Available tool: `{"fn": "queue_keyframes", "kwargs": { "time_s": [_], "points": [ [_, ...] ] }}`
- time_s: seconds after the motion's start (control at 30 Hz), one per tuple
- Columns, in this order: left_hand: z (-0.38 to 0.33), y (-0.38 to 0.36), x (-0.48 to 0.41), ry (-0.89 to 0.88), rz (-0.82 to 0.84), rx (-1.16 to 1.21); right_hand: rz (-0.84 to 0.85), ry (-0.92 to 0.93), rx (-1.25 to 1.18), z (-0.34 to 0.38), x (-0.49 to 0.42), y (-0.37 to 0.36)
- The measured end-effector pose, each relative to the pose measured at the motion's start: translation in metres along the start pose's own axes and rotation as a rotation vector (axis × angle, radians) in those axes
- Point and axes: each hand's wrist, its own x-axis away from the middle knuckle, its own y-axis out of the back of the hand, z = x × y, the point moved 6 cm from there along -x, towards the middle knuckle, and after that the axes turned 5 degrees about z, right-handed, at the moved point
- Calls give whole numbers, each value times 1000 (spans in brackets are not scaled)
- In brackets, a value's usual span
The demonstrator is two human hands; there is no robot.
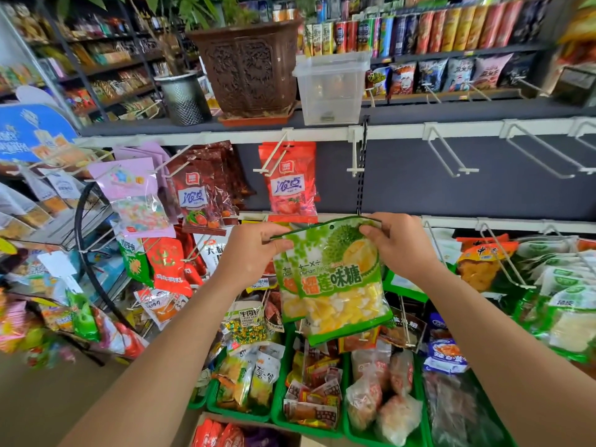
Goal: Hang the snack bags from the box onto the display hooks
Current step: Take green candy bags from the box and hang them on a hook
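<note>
Green bags (338, 285) in left hand (254, 253), right hand (400, 243)

The green durian bag (335, 279) reads "Durian flavor" and "榴莲味糖"; the red strawberry bag (290, 182) "浓点"

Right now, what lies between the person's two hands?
The top edge of the green plastic durian candy bags, pinched by left hand and right hand; head view.

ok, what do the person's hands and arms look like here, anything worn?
Left hand and right hand: bare, with no gloves, rings or watch visible. Left arm and right arm: bare to the frame edge, no sleeves in view.
</note>
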Motion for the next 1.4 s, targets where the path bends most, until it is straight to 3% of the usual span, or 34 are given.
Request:
{"fn": "queue_keyframes", "kwargs": {
  "time_s": [0.43, 0.87, 1.4],
  "points": [
    [23, 25, 4, -20, -73, -266, -71, -104, 13, -29, -13, 39],
    [37, 8, 8, 5, -71, -268, -128, -257, 1, -40, -77, 39],
    [29, -5, 0, -8, -129, -238, -122, -416, -3, -61, -71, 13]
  ]
}}
